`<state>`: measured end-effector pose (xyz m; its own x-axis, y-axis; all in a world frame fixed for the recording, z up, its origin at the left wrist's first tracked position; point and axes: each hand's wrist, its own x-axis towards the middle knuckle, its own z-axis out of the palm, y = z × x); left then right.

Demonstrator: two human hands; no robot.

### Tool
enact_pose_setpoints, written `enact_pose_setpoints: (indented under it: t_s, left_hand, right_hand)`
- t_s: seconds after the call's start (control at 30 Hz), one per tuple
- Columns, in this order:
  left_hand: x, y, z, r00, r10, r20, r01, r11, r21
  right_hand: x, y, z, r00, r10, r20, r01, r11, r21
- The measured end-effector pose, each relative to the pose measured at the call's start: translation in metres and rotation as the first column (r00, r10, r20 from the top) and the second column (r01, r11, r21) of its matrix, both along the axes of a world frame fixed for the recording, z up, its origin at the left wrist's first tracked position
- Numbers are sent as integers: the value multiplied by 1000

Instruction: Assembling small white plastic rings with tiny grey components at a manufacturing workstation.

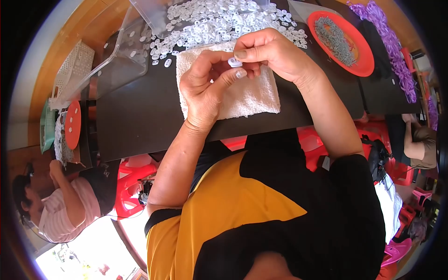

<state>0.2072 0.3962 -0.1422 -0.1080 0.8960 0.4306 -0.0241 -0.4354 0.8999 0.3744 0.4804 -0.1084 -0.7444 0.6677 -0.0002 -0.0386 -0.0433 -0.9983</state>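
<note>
Over a folded cream towel [254,99], my two hands meet around a small white oval plastic piece [234,62]. My left hand [205,88] holds it between thumb and fingers. From the other side, my right hand [275,53] pinches at the same piece with thumb and forefinger. Whether something smaller is also between the fingers is hidden. Just beyond the towel lies a large pile of similar white oval pieces [219,25], with holes showing in many of them.
A red plate [366,65] of thin grey metal parts [333,39] sits at the right, beside purple strands [389,42]. Clear plastic containers [123,60] and a white basket [74,65] stand left on the dark table [135,121]. Another person [70,200] works at far left.
</note>
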Motion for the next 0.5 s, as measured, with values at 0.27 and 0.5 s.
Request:
enact_pose_setpoints:
  t_s: [0.27,0.5]
  left_hand:
    - [-3,0,-1,997,46,-68,-45,999,18]
    - [-5,-1,1,977,107,-183,-83,988,134]
  right_hand:
    - [0,1,2,1000,0,27,-1,1000,28]
    - [-7,-8,7,1000,-17,20,16,999,36]
